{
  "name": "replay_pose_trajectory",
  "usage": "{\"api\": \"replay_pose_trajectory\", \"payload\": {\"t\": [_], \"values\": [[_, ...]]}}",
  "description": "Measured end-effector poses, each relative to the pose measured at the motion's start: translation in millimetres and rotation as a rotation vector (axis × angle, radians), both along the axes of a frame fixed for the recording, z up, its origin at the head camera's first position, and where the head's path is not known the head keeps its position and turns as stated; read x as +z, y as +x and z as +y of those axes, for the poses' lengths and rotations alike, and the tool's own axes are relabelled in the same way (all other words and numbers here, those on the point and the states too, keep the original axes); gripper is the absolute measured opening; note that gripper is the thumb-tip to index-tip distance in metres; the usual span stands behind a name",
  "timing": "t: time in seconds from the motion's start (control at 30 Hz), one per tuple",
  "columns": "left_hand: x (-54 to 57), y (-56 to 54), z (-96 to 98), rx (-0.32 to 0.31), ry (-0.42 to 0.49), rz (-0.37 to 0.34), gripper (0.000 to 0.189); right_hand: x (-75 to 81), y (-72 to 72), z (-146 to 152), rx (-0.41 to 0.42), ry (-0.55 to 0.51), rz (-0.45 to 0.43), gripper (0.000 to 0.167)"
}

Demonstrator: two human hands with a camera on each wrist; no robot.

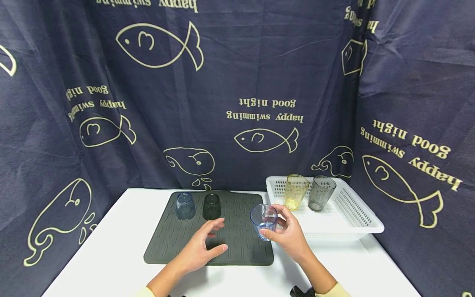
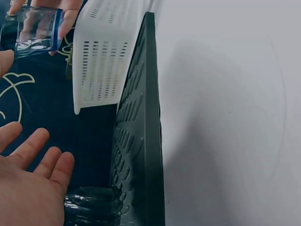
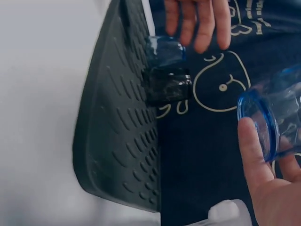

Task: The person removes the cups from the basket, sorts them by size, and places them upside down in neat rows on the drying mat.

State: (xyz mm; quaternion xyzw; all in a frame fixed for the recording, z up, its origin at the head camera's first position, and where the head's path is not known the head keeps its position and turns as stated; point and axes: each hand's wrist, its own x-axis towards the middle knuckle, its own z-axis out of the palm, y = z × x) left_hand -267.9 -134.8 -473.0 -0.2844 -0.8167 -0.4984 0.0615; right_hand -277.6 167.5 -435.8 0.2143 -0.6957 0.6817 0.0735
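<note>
My right hand [image 1: 290, 236] grips a clear blue glass [image 1: 263, 218] above the right side of a dark grey ribbed mat [image 1: 237, 251]. Its wide mouth faces up, and in the right wrist view my thumb lies against the thick blue base. My left hand [image 1: 198, 249] is held over the mat's front part with fingers spread and nothing in it. Just beyond those fingertips, a black glass [image 1: 212, 207] stands on the mat with its narrow end up. Beside it on the left is a blue glass [image 1: 185, 206], also narrow end up.
A white perforated basket [image 1: 361, 220] stands to the right of the mat. Inside lean a yellow glass [image 1: 296, 192] and a grey glass [image 1: 321, 193]. Behind the white table [image 1: 118, 239] hangs a dark blue curtain [image 1: 219, 95] with fish drawings, which also lines both sides.
</note>
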Motion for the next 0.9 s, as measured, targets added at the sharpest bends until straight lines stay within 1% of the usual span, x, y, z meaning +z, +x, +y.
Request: {"api": "replay_pose_trajectory", "payload": {"t": [0.1,0.33,0.43,0.57,0.73,0.9], "values": [[-0.2,-0.9,1.9,-0.010,0.019,-0.012,0.067,-4.4,1.0,-4,0.055,0.018,0.020,0.070],[-1.3,-3.9,10.5,-0.067,0.051,0.002,0.068,-11.7,2.8,-11,0.124,0.083,0.039,0.066],[-1.7,-4.9,14.3,-0.085,0.068,-0.006,0.069,-12.9,3.5,-12,0.151,0.095,0.041,0.066],[-1.3,-5.0,17.7,-0.104,0.094,-0.028,0.070,-14.8,4.2,-14,0.168,0.120,0.010,0.069],[1.7,-3.4,20.9,-0.134,0.131,-0.066,0.070,-19.4,2.2,-15,0.172,0.183,-0.030,0.072],[5.8,-2.2,24.8,-0.142,0.131,-0.074,0.072,-21.4,1.3,-16,0.172,0.224,-0.022,0.072]]}}
